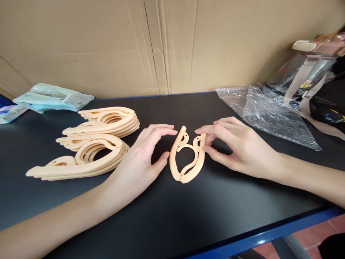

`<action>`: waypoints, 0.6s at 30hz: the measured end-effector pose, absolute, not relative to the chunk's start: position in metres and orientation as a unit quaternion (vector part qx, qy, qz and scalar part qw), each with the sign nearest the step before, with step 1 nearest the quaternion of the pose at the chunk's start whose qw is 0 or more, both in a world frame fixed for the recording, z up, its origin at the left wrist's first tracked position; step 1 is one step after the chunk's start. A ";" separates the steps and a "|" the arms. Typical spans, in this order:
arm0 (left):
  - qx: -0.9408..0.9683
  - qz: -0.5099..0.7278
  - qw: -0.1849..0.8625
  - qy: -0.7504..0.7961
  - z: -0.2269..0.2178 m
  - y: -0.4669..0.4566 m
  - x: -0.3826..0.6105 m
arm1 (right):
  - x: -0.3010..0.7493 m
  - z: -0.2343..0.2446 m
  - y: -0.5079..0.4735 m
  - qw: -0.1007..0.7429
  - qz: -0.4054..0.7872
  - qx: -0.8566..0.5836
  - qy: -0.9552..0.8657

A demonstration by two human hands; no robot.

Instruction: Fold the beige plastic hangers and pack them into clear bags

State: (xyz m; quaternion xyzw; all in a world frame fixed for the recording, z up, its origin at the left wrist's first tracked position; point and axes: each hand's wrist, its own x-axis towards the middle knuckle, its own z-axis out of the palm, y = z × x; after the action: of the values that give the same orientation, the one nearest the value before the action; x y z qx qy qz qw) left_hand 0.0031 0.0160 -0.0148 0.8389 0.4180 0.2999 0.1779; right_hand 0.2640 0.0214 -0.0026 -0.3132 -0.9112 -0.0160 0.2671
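A peach plastic folding clothes hanger lies folded on the black table, its two arms pointing away from me and its curved hook between them. My left hand is just left of it, thumb and fingers apart, holding nothing. With thumb and fingertips, my right hand has hold of the upper end of the hanger's right arm. Beyond my left wrist are two stacks of similar folded hangers: a nearer stack and a farther stack.
A light blue soft packet lies at the back left. Clear crinkled plastic wrapping is at the right, beside a transparent bottle with a strap. Cardboard stands behind the table, whose front edge is blue.
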 end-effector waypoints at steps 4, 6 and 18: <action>0.848 0.287 0.168 0.414 -0.014 0.016 0.003 | 0.265 -0.002 0.022 0.266 -0.014 -0.316 -0.911; 0.850 0.282 0.160 0.415 -0.013 0.016 0.004 | 0.265 -0.002 0.023 0.261 -0.016 -0.318 -0.911; 0.898 0.249 0.070 0.356 -0.011 0.007 0.007 | 0.264 -0.006 0.026 0.157 0.052 -0.217 -0.962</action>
State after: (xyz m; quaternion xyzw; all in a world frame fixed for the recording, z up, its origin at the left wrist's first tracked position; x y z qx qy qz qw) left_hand 0.0068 0.0073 -0.0113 0.8981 0.3558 0.2489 0.0698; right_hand 0.2644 0.0258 -0.0061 -0.2167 -0.9621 0.0525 0.1570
